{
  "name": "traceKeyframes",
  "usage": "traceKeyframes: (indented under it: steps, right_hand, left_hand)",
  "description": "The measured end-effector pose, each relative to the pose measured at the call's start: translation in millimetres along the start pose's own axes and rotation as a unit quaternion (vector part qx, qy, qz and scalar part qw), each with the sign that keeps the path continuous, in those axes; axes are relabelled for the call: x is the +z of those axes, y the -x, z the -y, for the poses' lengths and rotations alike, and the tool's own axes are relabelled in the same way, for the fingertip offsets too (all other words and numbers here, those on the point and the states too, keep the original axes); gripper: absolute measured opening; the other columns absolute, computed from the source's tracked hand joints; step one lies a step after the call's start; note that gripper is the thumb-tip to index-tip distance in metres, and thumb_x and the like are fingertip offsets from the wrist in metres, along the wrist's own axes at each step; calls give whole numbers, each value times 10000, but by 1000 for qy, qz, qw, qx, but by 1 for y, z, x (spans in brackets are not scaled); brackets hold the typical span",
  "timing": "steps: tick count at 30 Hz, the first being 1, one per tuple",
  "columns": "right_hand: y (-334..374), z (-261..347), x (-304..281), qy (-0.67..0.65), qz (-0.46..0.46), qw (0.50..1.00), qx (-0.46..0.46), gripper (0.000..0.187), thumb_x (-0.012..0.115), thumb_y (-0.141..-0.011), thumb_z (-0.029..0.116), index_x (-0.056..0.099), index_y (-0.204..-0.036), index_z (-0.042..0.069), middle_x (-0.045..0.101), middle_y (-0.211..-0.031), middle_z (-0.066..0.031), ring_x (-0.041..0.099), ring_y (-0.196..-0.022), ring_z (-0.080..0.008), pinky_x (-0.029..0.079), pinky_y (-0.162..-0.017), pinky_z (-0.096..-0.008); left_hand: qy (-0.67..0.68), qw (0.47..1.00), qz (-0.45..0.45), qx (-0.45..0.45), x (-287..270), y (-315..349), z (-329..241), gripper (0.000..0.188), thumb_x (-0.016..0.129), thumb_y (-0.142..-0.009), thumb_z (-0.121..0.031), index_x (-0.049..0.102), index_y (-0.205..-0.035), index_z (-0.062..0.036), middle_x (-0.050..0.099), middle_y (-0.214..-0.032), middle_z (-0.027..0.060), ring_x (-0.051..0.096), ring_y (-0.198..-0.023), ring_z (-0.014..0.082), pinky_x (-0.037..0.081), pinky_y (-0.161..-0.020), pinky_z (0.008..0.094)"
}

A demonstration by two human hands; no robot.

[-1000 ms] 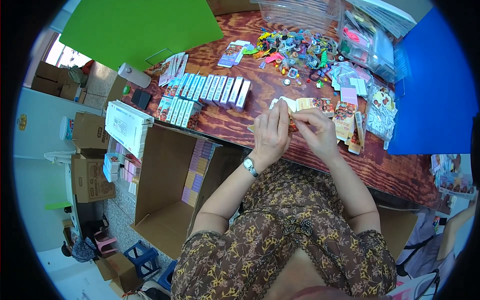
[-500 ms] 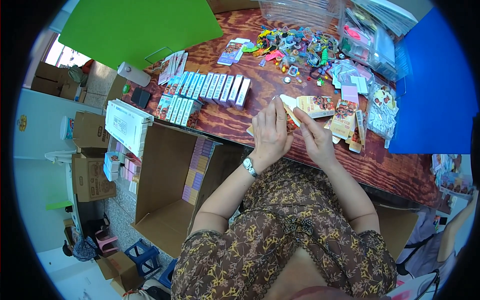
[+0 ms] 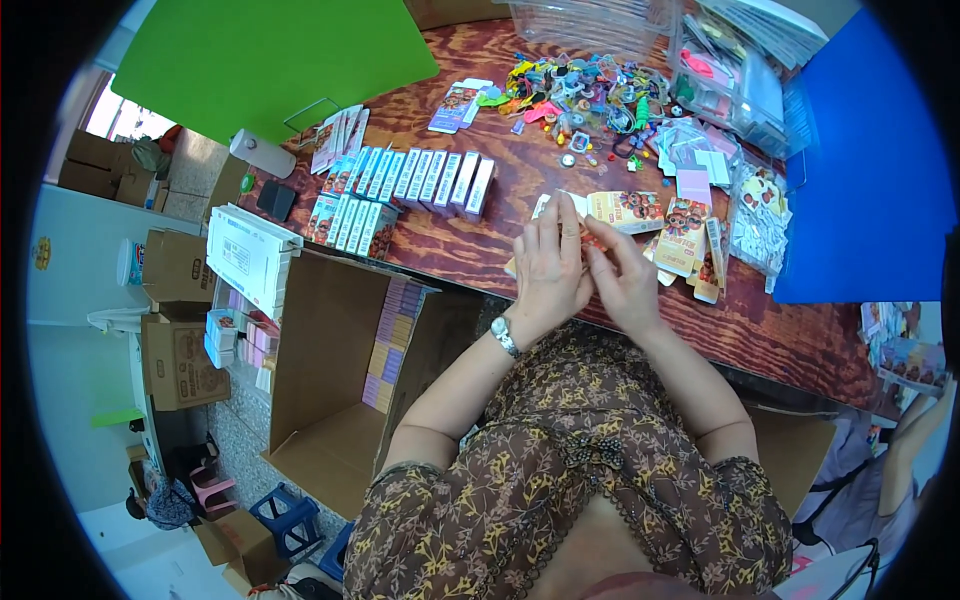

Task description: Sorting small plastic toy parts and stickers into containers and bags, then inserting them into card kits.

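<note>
Over the near part of the table, my left hand (image 3: 548, 262) and my right hand (image 3: 624, 282) meet around a small yellow-and-red cardboard box (image 3: 590, 240). Both hands' fingers are closed on it and hide most of it. A pale edge of card shows past my left fingertips. Just beyond my right hand lies a tan printed box (image 3: 625, 210), flat on the wood. More tan cartons (image 3: 684, 238) lie in an overlapping pile to its right.
Rows of small filled-out boxes (image 3: 430, 180) stand at the left of the table (image 3: 780, 345). Colourful trinkets (image 3: 590, 95) are heaped at the back, beside a clear plastic bin (image 3: 735, 95). A bag of white pieces (image 3: 760, 225) lies right. An open cardboard carton (image 3: 325, 370) stands below left.
My fingers have drawn closer together over the box, which now shows less. My right hand has moved slightly left and its fingers have curled in. The view has shifted a little.
</note>
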State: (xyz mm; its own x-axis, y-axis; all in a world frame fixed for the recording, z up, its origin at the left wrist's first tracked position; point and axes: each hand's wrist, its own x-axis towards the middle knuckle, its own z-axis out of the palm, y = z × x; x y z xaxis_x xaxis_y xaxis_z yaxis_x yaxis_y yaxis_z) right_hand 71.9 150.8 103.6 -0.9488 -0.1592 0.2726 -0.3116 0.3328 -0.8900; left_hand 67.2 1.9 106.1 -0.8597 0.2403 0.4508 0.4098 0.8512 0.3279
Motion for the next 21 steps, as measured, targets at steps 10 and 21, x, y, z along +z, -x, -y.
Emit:
traceKeyframes:
  steps: [10, 21]
  right_hand:
    - [-49, -56, -87, -116, -141, 980, 82, 414, 543, -1006, 27, 496, -1414, -26, 611, -1316, -134, 586, -1196, -177, 473, -1005, -300]
    - [-49, -69, -75, -8, -102, 991, 81, 393, 535, -1029, 83, 518, -1412, -5, 615, -1342, -143, 607, -1169, -169, 490, -946, -283]
  left_hand:
    - [-30, 991, 34, -125, 49, 17, 54, 953, 820, -739, -495, 414, -1391, 70, 479, -1296, 219, 460, -1137, 370, 390, -918, 494]
    - [140, 950, 106, -259, 64, 13, 67, 576, 787, -805, -223, 459, -1221, 3, 626, -941, 216, 644, -876, 377, 487, -717, 487]
